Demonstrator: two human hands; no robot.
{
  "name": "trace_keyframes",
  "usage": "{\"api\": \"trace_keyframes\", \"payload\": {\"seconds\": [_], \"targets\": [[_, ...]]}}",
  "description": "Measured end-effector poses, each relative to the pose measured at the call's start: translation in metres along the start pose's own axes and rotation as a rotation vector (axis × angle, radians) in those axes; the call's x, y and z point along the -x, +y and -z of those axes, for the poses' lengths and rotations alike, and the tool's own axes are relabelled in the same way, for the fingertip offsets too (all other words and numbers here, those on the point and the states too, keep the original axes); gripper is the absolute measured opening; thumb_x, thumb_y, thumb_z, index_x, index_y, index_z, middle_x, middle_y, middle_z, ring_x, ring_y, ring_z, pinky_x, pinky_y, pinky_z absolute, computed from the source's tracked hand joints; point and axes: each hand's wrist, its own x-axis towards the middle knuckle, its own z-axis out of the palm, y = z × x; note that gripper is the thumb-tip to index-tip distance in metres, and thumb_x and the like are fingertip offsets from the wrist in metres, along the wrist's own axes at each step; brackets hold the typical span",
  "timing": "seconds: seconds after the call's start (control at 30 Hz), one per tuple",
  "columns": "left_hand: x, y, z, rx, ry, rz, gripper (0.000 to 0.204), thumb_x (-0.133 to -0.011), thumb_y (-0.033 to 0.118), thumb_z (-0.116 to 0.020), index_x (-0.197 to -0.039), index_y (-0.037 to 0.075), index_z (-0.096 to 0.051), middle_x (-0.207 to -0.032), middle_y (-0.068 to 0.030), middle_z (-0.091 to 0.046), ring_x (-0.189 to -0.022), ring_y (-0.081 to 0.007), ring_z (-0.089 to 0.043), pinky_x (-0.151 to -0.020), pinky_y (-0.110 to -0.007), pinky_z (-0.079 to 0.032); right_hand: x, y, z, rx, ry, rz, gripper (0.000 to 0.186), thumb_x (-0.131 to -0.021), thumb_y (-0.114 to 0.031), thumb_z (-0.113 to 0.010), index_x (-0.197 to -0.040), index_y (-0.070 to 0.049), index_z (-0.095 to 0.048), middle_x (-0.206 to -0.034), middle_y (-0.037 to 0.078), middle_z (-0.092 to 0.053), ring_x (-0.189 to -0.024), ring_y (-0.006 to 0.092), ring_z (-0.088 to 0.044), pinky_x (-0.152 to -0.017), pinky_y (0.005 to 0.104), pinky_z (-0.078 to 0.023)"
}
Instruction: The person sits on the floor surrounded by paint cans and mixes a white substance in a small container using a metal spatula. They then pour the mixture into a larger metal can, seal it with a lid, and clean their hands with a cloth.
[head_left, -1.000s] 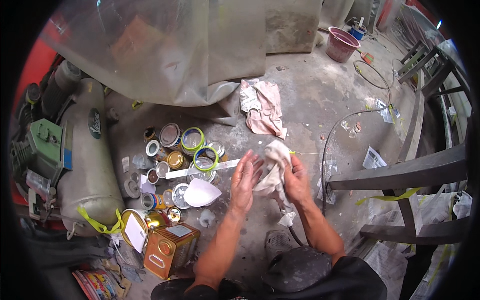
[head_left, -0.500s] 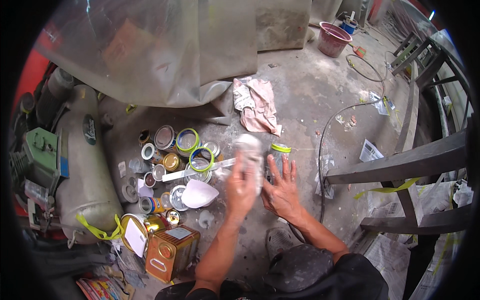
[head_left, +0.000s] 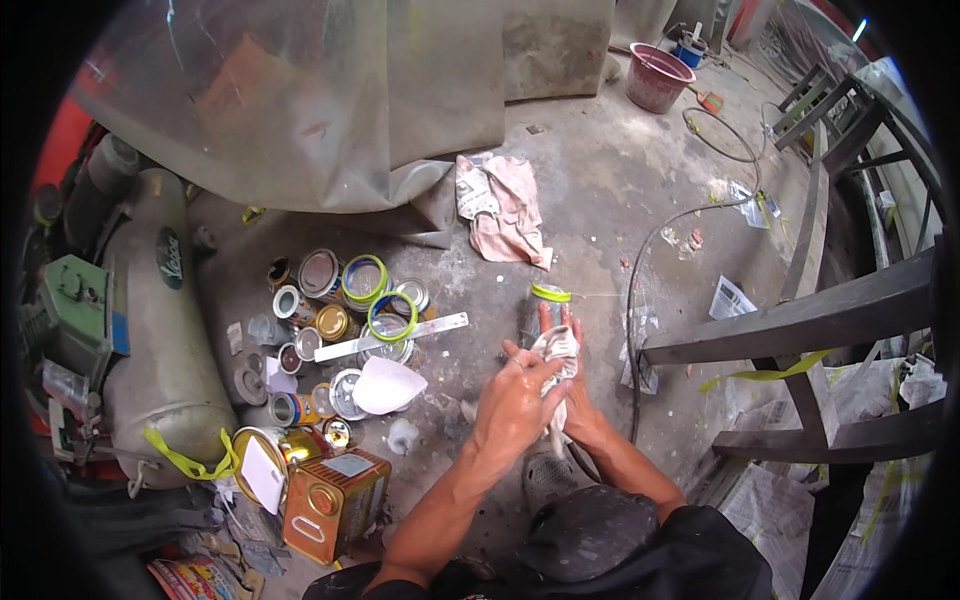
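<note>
My left hand [head_left: 512, 405] grips a crumpled whitish rag [head_left: 558, 350] and presses it against my right hand [head_left: 583, 400]. The right hand's fingers are stretched out and partly covered by the rag. Just beyond the fingertips stands a clear cup [head_left: 540, 318] with a yellow-green band round its rim. To the left, a pale flat stick [head_left: 425, 331] lies across the paint cans. Close by it are a light piece of card [head_left: 390, 386] and an open can with a yellow-green rim [head_left: 366, 277].
A pink cloth [head_left: 508, 215] lies on the floor ahead. Left are a grey air tank [head_left: 165, 350] and a square brown tin [head_left: 335, 505]. A dark hose [head_left: 633, 330] curves along the right, beside a dark frame [head_left: 790, 322]. A maroon tub [head_left: 658, 80] stands far back.
The left hand with the rag has moved right and down onto the right hand, uncovering the stick's end. The view has shifted slightly.
</note>
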Motion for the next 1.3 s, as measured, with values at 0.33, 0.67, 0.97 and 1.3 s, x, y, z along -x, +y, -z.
{"api": "trace_keyframes", "payload": {"seconds": [0.33,0.67,0.97,1.3], "targets": [[-0.017,-0.08,0.03,0.751,0.49,0.297,0.038,-0.112,0.031,-0.045,-0.106,0.001,-0.068,-0.093,-0.0038,-0.068,-0.081,-0.0104,-0.06,-0.073,-0.028,-0.051,-0.022,-0.022,0.041,0.208,-0.144,0.172,0.065,-0.081,-0.017,-0.069,-0.141,0.005,-0.054,-0.16,0.018,-0.04,-0.153,0.0375,-0.03,-0.124,0.0608,-0.018],[-0.005,-0.027,0.004,0.064,-0.145,-0.001,0.049,-0.104,0.032,-0.06,-0.132,-0.005,-0.046,-0.144,-0.0315,-0.037,-0.13,-0.0507,-0.048,-0.108,-0.051,-0.044,-0.017,0.019,0.068,-0.609,-0.552,0.066,0.046,-0.086,-0.02,-0.068,-0.13,-0.01,-0.062,-0.128,0.011,-0.064,-0.128,0.0325,-0.057,-0.116,0.0469,-0.039],[-0.01,-0.039,-0.018,0.148,0.051,0.338,0.04,-0.101,0.034,-0.061,-0.11,-0.005,-0.061,-0.103,-0.03,-0.067,-0.098,-0.0471,-0.066,-0.083,-0.049,-0.053,-0.027,0.007,0.076,0.166,-0.463,0.734,0.023,-0.081,-0.02,-0.064,-0.096,-0.006,-0.073,-0.115,0.01,-0.068,-0.121,0.0308,-0.06,-0.124,0.065,-0.022],[-0.004,-0.085,0.035,1.295,-0.067,0.439,0.036,-0.107,0.025,-0.054,-0.132,0.0,-0.061,-0.119,-0.0097,-0.071,-0.103,-0.0149,-0.068,-0.091,-0.032,-0.057,-0.02,0.0,0.101,0.222,-0.365,0.723,0.036,-0.087,-0.017,-0.062,-0.12,-0.005,-0.072,-0.138,0.009,-0.063,-0.148,0.025,-0.042,-0.124,0.0595,-0.027]]}}
